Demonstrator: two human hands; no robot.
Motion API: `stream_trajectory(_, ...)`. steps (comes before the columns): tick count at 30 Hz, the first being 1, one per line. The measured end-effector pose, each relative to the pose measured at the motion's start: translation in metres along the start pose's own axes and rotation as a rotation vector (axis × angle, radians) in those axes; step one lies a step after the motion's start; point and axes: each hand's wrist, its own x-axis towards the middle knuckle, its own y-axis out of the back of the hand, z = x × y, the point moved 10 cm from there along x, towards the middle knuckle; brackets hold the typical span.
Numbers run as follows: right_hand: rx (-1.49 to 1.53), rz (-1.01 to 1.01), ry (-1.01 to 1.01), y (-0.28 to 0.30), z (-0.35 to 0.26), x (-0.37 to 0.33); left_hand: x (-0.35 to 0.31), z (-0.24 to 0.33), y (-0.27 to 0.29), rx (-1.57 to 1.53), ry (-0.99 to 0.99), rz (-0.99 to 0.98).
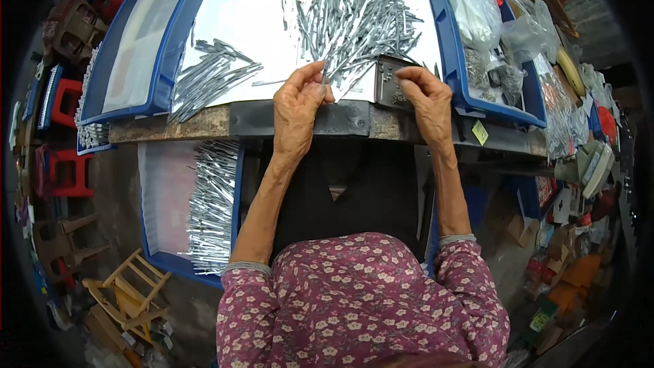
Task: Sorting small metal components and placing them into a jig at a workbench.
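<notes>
Here my left hand (298, 110) pinches one thin metal strip (335, 73) between thumb and fingertips, at the near edge of the big pile of grey strips (357, 24) on the white table (252, 7); my right hand (428, 99) rests with curled fingers on a dark metal block (390, 82); whether it grips anything I cannot tell.

right fingertips (409, 76) hiding dark metal block (388, 85), stools (65, 170) cut by rim

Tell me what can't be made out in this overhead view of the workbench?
- Head view: what the left hand pinches; its fingers cover it.
- Head view: the dark metal block near the right hand; partly covered, detail too small.
- Head view: contents of the plastic bags; glare, folds.
</notes>
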Motion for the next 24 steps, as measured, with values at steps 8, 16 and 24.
stream_trajectory(8, 0.168, -0.091, -0.035, -0.048, -0.015, -0.001, -0.006, -0.025, -0.012, -0.027, 0.098, 0.033)
stream_trajectory(16, 0.086, -0.064, 0.032, -0.062, -0.022, 0.0, -0.009, -0.019, -0.013, 0.073, 0.092, 0.052)
stream_trajectory(24, 0.118, -0.012, 0.055, -0.065, -0.02, -0.001, -0.012, -0.011, -0.01, 0.181, 0.061, 0.086)
